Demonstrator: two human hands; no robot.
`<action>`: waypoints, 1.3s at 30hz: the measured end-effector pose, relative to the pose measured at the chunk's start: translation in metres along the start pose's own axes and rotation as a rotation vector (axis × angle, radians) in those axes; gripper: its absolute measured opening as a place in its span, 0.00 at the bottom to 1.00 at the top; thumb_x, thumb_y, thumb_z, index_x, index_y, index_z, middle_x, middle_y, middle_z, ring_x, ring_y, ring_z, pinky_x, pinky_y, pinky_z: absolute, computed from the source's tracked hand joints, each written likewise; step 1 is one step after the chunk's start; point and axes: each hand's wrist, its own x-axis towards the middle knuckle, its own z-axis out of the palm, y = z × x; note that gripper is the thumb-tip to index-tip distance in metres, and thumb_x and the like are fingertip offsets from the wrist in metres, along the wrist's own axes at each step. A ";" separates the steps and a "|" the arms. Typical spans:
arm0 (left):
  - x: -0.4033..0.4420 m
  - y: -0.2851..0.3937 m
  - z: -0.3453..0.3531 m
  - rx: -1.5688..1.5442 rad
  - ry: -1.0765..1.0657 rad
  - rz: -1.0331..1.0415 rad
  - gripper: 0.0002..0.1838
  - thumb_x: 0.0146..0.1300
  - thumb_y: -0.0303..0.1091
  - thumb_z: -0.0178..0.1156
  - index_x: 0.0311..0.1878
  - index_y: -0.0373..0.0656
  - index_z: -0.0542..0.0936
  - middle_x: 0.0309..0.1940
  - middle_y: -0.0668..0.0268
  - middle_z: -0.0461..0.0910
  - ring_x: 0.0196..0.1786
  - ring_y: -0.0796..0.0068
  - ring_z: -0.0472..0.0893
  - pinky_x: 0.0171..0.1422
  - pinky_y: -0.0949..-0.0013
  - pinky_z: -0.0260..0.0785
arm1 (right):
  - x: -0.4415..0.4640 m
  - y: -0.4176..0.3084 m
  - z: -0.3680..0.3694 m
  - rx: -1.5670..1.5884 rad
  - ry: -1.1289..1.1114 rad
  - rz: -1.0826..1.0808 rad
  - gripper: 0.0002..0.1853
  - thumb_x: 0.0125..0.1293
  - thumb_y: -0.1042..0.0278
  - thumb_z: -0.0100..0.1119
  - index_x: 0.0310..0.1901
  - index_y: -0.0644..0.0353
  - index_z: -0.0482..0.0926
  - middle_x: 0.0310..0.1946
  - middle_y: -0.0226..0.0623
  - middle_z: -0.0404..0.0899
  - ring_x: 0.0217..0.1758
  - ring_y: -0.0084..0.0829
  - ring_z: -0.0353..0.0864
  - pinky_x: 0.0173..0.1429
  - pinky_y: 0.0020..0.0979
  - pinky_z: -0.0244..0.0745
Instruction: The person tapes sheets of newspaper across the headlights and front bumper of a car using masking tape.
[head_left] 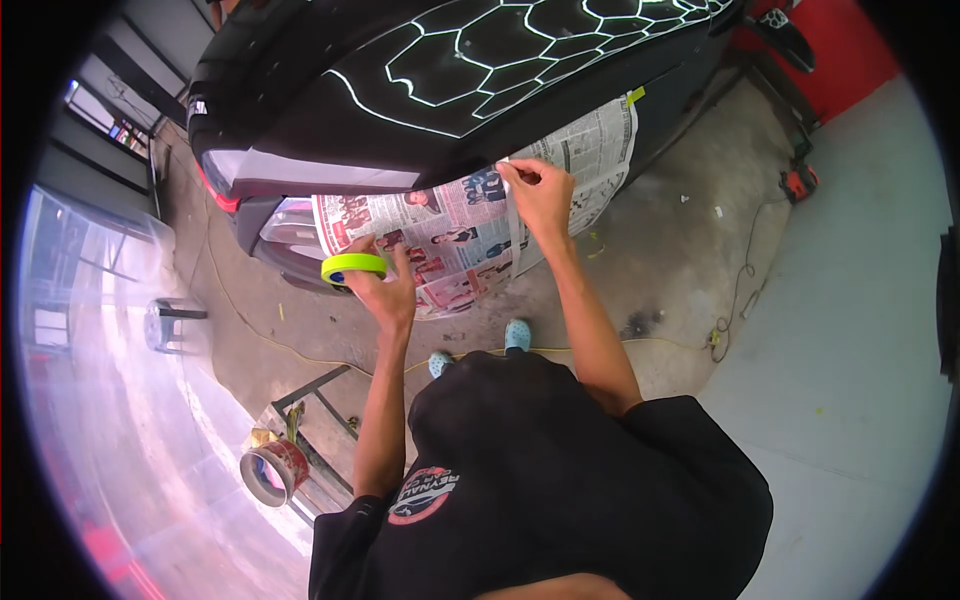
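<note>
Step, as judged: masking. Newspaper (452,262) hangs against car (300,120). Left hand (385,295) loosely holds tape (352,262), thumb spread; right hand (545,205) pinches at newspaper's upper edge, catch unclear. Next move likely calls for taping that edge flat.

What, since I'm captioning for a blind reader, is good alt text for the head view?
Newspaper spread against a black car, with a person's right hand pinching near the paper's upper edge. The left hand carries a lime-green tape roll; white hexagonal lines show on the car above.
</note>
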 end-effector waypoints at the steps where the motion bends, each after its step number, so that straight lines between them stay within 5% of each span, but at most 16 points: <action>1: -0.005 0.006 0.004 0.078 -0.046 0.050 0.29 0.60 0.32 0.76 0.62 0.36 0.76 0.54 0.54 0.77 0.58 0.54 0.76 0.67 0.52 0.65 | -0.001 -0.001 0.000 0.009 -0.001 0.008 0.10 0.62 0.68 0.78 0.40 0.67 0.91 0.27 0.32 0.88 0.28 0.17 0.79 0.34 0.24 0.73; 9: 0.008 0.018 0.015 0.323 -0.065 0.253 0.53 0.53 0.42 0.81 0.77 0.36 0.62 0.76 0.51 0.65 0.69 0.43 0.68 0.76 0.43 0.55 | 0.000 0.000 0.002 0.080 0.018 0.079 0.12 0.62 0.69 0.78 0.41 0.69 0.91 0.30 0.33 0.89 0.31 0.17 0.81 0.38 0.23 0.76; 16: 0.011 0.011 0.018 0.449 -0.133 0.190 0.52 0.56 0.49 0.79 0.79 0.43 0.63 0.77 0.58 0.64 0.71 0.41 0.66 0.76 0.45 0.55 | 0.001 0.005 0.004 0.120 0.083 0.041 0.10 0.61 0.70 0.78 0.39 0.67 0.89 0.27 0.30 0.86 0.28 0.18 0.77 0.36 0.24 0.74; 19: 0.012 0.012 0.016 0.443 -0.136 0.204 0.50 0.58 0.49 0.77 0.78 0.38 0.64 0.78 0.57 0.64 0.69 0.38 0.67 0.74 0.41 0.56 | -0.001 0.008 -0.001 0.040 0.203 -0.082 0.09 0.64 0.70 0.76 0.39 0.65 0.87 0.27 0.28 0.84 0.29 0.17 0.75 0.36 0.24 0.71; 25: 0.014 0.014 0.014 0.436 -0.130 0.207 0.50 0.57 0.49 0.77 0.77 0.38 0.65 0.77 0.57 0.66 0.68 0.38 0.68 0.73 0.42 0.58 | -0.047 -0.020 0.029 0.223 -0.347 -0.349 0.05 0.67 0.72 0.70 0.42 0.63 0.85 0.32 0.32 0.83 0.32 0.23 0.79 0.39 0.27 0.74; 34: 0.020 0.028 -0.007 0.319 -0.129 0.214 0.44 0.59 0.42 0.76 0.75 0.37 0.68 0.74 0.58 0.71 0.66 0.46 0.73 0.72 0.49 0.62 | -0.058 -0.006 0.047 0.327 -0.534 -0.320 0.12 0.68 0.76 0.66 0.53 0.62 0.84 0.38 0.34 0.82 0.42 0.25 0.83 0.50 0.29 0.78; 35: 0.021 0.039 -0.015 0.293 -0.062 0.280 0.31 0.65 0.41 0.73 0.66 0.34 0.77 0.59 0.55 0.83 0.55 0.55 0.82 0.61 0.54 0.71 | -0.057 -0.005 0.044 0.349 -0.583 -0.281 0.14 0.69 0.75 0.66 0.56 0.61 0.83 0.40 0.34 0.82 0.45 0.26 0.83 0.55 0.30 0.78; 37: 0.016 0.043 -0.031 0.006 -0.348 -0.166 0.22 0.70 0.42 0.70 0.56 0.34 0.82 0.44 0.56 0.86 0.41 0.62 0.84 0.47 0.60 0.74 | -0.055 -0.004 0.043 0.384 -0.604 -0.256 0.16 0.68 0.75 0.66 0.57 0.61 0.82 0.42 0.35 0.82 0.47 0.26 0.82 0.56 0.30 0.77; 38: 0.014 0.043 -0.038 -0.136 -0.484 -0.394 0.19 0.72 0.43 0.68 0.51 0.33 0.84 0.37 0.57 0.87 0.35 0.66 0.84 0.41 0.63 0.75 | -0.055 -0.004 0.043 0.404 -0.619 -0.242 0.17 0.68 0.75 0.67 0.58 0.60 0.82 0.42 0.35 0.82 0.48 0.26 0.82 0.57 0.30 0.77; 39: 0.013 0.048 -0.039 -0.443 -0.595 -0.460 0.27 0.80 0.53 0.55 0.36 0.35 0.83 0.19 0.64 0.78 0.20 0.77 0.76 0.25 0.72 0.66 | -0.055 -0.003 0.042 0.390 -0.627 -0.289 0.17 0.67 0.75 0.67 0.58 0.60 0.83 0.43 0.36 0.82 0.49 0.28 0.82 0.58 0.30 0.77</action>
